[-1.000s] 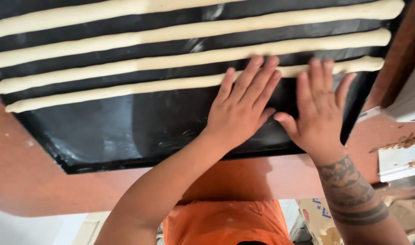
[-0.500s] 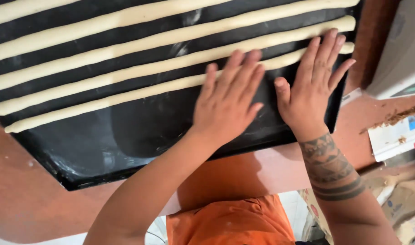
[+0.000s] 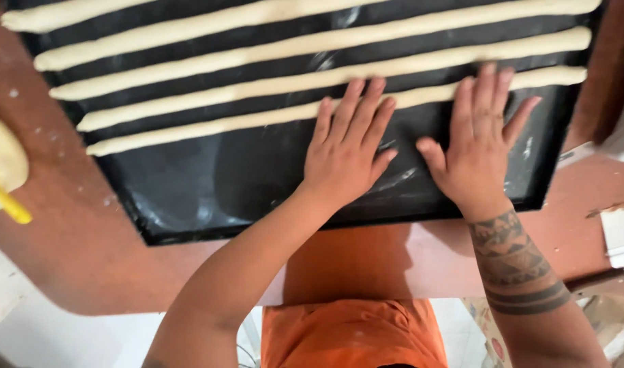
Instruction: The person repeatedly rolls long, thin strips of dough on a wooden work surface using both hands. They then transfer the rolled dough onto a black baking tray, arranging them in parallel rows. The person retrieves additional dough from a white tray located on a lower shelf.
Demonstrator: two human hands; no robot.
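Pale dough, rolled into a long thin rope (image 3: 209, 129), lies nearest the person on a black baking tray (image 3: 189, 197), running almost the tray's full length from lower left up to the right edge. Both hands rest flat on its right half. The left hand (image 3: 346, 160) has its fingers spread and straight, the tips lying over the rope; the right hand (image 3: 479, 146) sits just beside it, fingers fanned likewise, tips on the same rope near the tray's right rim. Neither hand closes round anything: the palms are open and pressed down, which looks like the way to roll or even out a strand without pinching it.

Beyond this rope four more dough ropes (image 3: 312, 80) lie in parallel, each apart from the next by a narrow strip of dark tray, probably so they do not stick together. The bare part of the tray shines with a thin smear, seemingly grease or flour.

Under the tray is a reddish-brown worktop (image 3: 73, 252), dusted with pale specks. At the far left edge sits a yellowish round thing with a yellow handle (image 3: 5, 191), only partly in view. Below, the person's orange shirt (image 3: 353, 334) shows, and the right forearm bears dark banded tattoos (image 3: 513, 262).
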